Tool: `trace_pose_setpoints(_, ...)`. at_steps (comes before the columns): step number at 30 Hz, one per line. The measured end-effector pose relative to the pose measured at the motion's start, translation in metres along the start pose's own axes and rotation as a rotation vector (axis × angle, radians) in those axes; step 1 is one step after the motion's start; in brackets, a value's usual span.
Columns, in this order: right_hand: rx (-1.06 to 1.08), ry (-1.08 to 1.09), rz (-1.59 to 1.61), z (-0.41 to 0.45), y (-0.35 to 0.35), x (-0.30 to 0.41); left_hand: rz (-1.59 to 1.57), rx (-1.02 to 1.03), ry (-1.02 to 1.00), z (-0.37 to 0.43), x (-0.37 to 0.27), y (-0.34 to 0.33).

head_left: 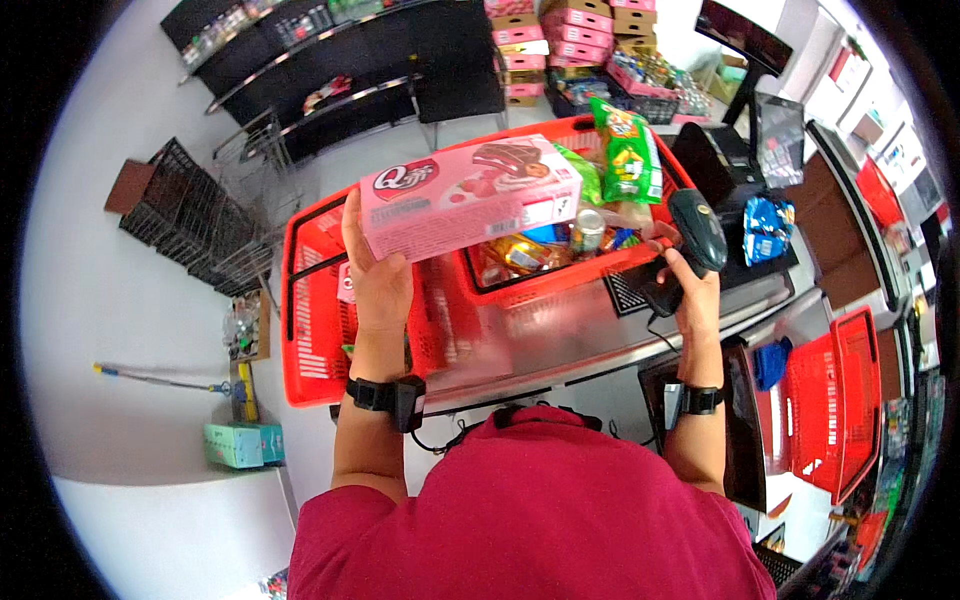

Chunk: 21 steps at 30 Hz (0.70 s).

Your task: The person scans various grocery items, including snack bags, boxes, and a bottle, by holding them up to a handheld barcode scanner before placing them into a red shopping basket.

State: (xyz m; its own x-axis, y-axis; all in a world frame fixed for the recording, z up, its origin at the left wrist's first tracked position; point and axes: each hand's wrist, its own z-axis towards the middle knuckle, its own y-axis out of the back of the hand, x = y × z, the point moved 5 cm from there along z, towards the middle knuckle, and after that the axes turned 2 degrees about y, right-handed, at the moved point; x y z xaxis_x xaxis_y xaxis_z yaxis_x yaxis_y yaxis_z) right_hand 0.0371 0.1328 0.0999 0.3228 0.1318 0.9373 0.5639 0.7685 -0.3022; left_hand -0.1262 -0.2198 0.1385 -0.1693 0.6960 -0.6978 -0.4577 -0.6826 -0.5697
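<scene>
My left hand (381,289) holds a pink snack box (469,195) by its left end, raised above two red plastic baskets. In my right hand (691,289) is a dark handheld barcode scanner (699,231), its cable hanging below. The right red basket (540,287) holds a green snack bag (628,154), a can (587,230), an orange-gold packet (519,253) and other packets. Partly hidden behind my left forearm, the left red basket (300,330) contains a pink package (346,283). Both baskets stand on a metal checkout counter (517,337).
A blue snack bag (768,231) lies right of the scanner, near a monitor (778,139). Another red basket (832,405) is at the right. Stacked black crates (187,217) stand at the left, and black shelves (345,67) and pink cartons (517,56) are beyond the counter.
</scene>
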Motion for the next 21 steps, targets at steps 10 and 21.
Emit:
trace_pose_setpoints(10,0.007,-0.115,0.376,-0.022,0.031,-0.012,0.027,0.245,0.07,-0.005,0.059,-0.073)
trace_pose_setpoints(21,-0.112,-0.085,0.211,-0.036,0.048,0.007,0.119,0.389,0.154,-0.008,0.1,-0.094)
